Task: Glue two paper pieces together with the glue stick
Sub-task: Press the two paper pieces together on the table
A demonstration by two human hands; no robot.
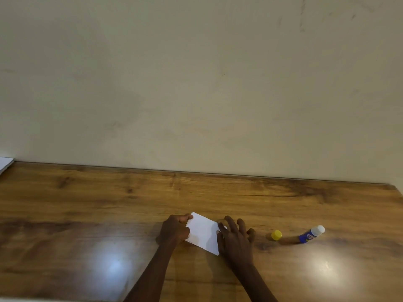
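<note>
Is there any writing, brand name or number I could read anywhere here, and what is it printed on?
Nothing here can be read.
Glue stick: its blue label carries a coloured logo, too small and blurred to read.
Yellow cap: no marking visible.
White paper under the left hand and right hand: blank.
White sheets at the table's far left edge: no text visible.

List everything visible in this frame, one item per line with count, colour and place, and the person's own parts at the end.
paper: one visible sheet, possibly two stacked, white, flat on the table between the hands
yellow cap: one, yellow, on the table right of the paper, off the stick
glue stick: one, blue body with white end, lying uncapped right of the cap
white object: one, white, far left edge, partly cut off
table: one, brown wood
wall: one, beige, behind
left hand: on the paper's left edge
right hand: fingers spread on its right edge
</note>
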